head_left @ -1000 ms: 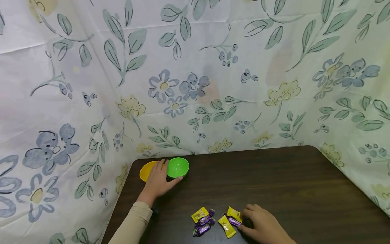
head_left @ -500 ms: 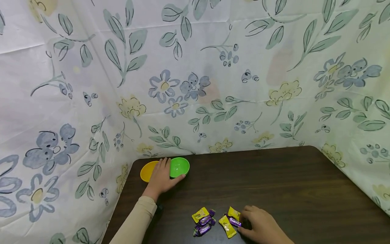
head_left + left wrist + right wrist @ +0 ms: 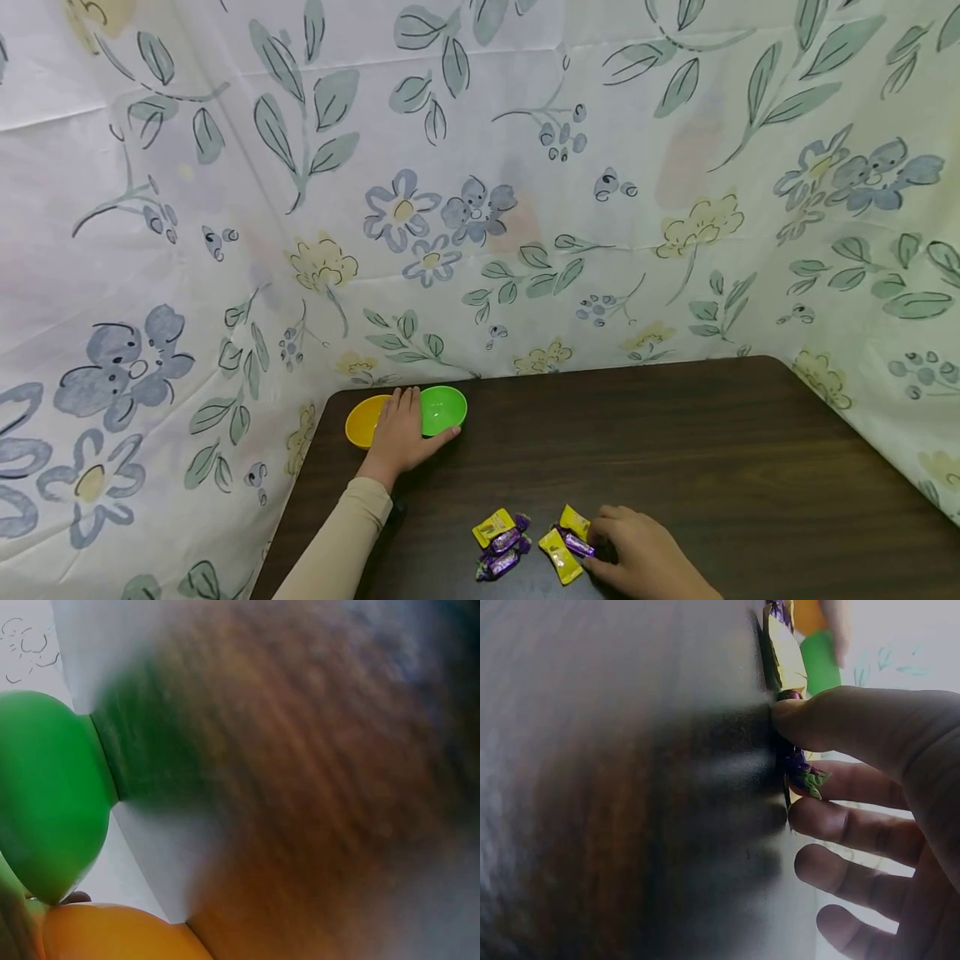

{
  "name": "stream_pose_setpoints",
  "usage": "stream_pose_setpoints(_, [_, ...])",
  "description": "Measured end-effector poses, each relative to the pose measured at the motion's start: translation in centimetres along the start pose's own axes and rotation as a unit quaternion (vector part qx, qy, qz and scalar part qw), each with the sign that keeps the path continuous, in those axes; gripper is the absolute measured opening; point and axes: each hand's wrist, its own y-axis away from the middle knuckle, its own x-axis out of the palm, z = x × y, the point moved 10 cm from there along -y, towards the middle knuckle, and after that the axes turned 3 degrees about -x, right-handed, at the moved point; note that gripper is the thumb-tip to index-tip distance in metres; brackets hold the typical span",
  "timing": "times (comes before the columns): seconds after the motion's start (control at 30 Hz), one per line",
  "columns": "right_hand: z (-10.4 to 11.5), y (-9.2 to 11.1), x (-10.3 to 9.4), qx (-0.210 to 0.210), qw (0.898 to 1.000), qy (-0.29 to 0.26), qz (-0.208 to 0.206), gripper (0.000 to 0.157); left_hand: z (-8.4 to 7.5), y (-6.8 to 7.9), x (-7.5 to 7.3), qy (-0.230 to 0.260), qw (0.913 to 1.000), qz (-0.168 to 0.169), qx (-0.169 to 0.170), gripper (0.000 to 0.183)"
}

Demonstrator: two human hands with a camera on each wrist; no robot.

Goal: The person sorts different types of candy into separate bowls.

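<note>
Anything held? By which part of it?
Right hand: fingers flank the twisted end of a purple candy; firm grip can't be told. Left hand, at the bowls: can't tell either.

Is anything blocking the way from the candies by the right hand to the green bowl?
Only the left hand is partly in the way: its thumb lies at the near side of the green bowl. Nothing else visible stands between.
</note>
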Motion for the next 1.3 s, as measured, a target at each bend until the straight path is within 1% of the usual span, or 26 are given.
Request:
stream_pose_setpoints(0.13, [0.1,-0.1,-0.2,-0.001,1.0,0.001,-0.002,0.021,-0.1,0.0,0.0,-0.01,0.9999,0.009,-0.004,0.124])
stream_pose_setpoints(0.33, [0.3,0.0,-0.3,-0.007,1.0,-0.003,-0.005,0.019,-0.3,0.0,-0.1,-0.014,0.9998,0.011,-0.003,0.125])
stream_pose_setpoints(0.53, [0.3,0.0,-0.2,-0.014,1.0,-0.007,-0.009,0.017,-0.3,0.1,0.2,-0.027,0.9993,0.024,-0.01,0.123])
stream_pose_setpoints(0.63, [0.2,0.1,-0.3,-0.018,1.0,-0.01,-0.012,0.016,-0.6,0.1,0.2,-0.029,0.9992,0.027,-0.01,0.122])
stream_pose_setpoints(0.77, [0.2,0.1,-0.4,-0.025,0.999,-0.014,-0.015,0.016,-0.8,-0.1,0.4,-0.036,0.999,0.027,-0.007,0.12])
stream_pose_setpoints(0.97, [0.0,0.3,-0.5,-0.025,0.999,-0.016,-0.016,0.015,-0.8,-0.3,0.9,-0.038,0.9984,0.04,-0.013,0.12])
stream_pose_setpoints(1.1, [0.0,0.3,-0.7,-0.023,0.999,-0.02,-0.019,0.015,-0.7,-0.2,0.9,-0.041,0.9981,0.042,-0.018,0.119])
stream_pose_setpoints(1.3, [0.0,0.4,-1.1,-0.02,0.999,-0.013,-0.022,0.015,-0.9,-0.2,0.5,-0.036,0.999,0.027,-0.006,0.12])
